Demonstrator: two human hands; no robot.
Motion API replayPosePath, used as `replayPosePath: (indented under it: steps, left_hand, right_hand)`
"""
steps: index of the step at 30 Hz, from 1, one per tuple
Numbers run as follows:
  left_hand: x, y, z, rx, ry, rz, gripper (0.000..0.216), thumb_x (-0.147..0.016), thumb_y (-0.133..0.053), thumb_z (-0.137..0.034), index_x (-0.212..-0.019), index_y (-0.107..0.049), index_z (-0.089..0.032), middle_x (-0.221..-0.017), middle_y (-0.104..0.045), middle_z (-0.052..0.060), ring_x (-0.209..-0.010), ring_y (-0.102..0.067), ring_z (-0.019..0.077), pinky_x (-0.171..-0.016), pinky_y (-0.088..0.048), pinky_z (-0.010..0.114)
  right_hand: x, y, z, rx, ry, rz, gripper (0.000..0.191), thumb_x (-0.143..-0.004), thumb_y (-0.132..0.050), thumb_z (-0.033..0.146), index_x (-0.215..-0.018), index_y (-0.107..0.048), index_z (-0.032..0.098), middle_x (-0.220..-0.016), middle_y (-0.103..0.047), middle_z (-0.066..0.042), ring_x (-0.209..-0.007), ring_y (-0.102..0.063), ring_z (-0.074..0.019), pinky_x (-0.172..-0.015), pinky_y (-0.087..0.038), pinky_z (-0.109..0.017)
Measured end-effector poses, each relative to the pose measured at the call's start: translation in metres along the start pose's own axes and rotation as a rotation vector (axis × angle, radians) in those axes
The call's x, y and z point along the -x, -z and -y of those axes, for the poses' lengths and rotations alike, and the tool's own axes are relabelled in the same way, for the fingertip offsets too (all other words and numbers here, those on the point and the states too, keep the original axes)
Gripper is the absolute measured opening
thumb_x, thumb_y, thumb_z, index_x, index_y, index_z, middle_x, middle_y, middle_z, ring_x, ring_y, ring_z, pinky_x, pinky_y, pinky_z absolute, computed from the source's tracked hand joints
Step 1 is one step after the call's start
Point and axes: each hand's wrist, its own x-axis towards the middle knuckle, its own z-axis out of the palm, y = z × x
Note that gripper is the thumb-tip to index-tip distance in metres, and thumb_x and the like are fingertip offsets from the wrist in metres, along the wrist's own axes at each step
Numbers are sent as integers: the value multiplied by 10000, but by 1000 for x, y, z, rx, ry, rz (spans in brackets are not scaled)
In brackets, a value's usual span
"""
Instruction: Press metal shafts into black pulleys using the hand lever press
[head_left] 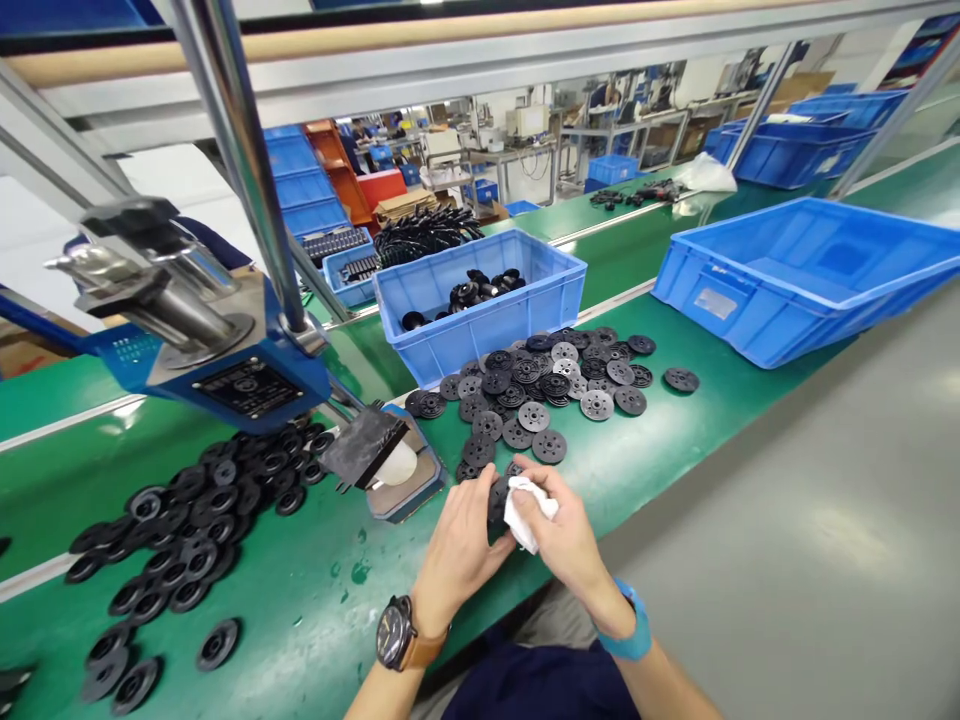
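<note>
The left hand (463, 535) curled around a black disc (496, 500); the right hand (564, 535) pinched a white cloth (529, 515) against it. Loose discs (550, 447) lay just beyond both.

No lettering can be read. The black nameplate (247, 387) on the blue press (309, 374) is too blurred, the pale label (715, 302) on the large blue bin (784, 328) too small.

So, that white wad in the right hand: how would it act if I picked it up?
The white wad is probably floppy: it bunches and creases in the right hand. Its thin-looking folds suggest it's light. Lacking a firm, round shape, it would likely slump, not roll.
</note>
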Motion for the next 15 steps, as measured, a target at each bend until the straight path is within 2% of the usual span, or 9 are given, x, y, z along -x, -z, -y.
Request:
replayPosePath:
  steps: [1, 3, 6, 8, 12, 15]
  left_hand:
    - [0, 1, 0, -2, -40, -4, 768, -967, -621, -277, -1603, -218, -124, -1288, -654, 219, -1107, -660, 350, -926, -571, 505]
    - [1, 3, 0, 2, -90, -13, 741, -982, -595, -281, -1597, -223, -101, -1238, -664, 222, -1069, -666, 347, -897, -576, 497]
    - [5, 5, 2, 18, -99, -23, 731, -979, -613, -273, -1584, -247, -87, -1198, -667, 214, -1036, -665, 333, -868, -583, 471]
    - [8, 4, 3, 39, -96, -36, 744, -961, -644, -255, -1580, -262, -99, -1199, -667, 204, -1043, -663, 324, -869, -585, 457]
    - [15, 5, 4, 72, -68, -57, 736, -921, -672, -194, -1560, -313, -125, -1223, -676, 184, -1068, -666, 306, -906, -581, 443]
    - [20, 7, 6, 45, 1, -97, 736, -900, -716, -218, -1533, -350, -132, -1232, -690, 178, -1090, -675, 306, -940, -576, 451]
  right_hand:
    - [-2, -4, -1, 57, 37, 49, 174, -931, -668, 352, -1036, -662, 215, -1394, -656, -104, -1259, -632, -260, -1015, -513, -365]
    - [-5, -9, -4, 131, 83, 110, 159, -925, -655, 302, -1056, -622, 217, -1258, -718, -97, -1173, -680, -249, -976, -533, -364]
    - [-6, -12, -9, 148, 122, 110, 290, -943, -627, 291, -1211, -543, 219, -1106, -765, -73, -1002, -739, -224, -876, -572, -343]
    - [-5, -12, -11, 156, 152, 116, 350, -960, -614, 302, -1288, -524, 222, -1111, -775, -71, -1006, -748, -223, -882, -579, -340]
    - [-8, -7, -19, 184, 194, 129, 359, -994, -579, 335, -1341, -582, 243, -1186, -767, -73, -1079, -744, -236, -935, -580, -357]
    - [-11, 1, -25, 93, 90, 42, 431, -1005, -576, 406, -1400, -567, 235, -1264, -743, -101, -1131, -736, -254, -983, -579, -393]
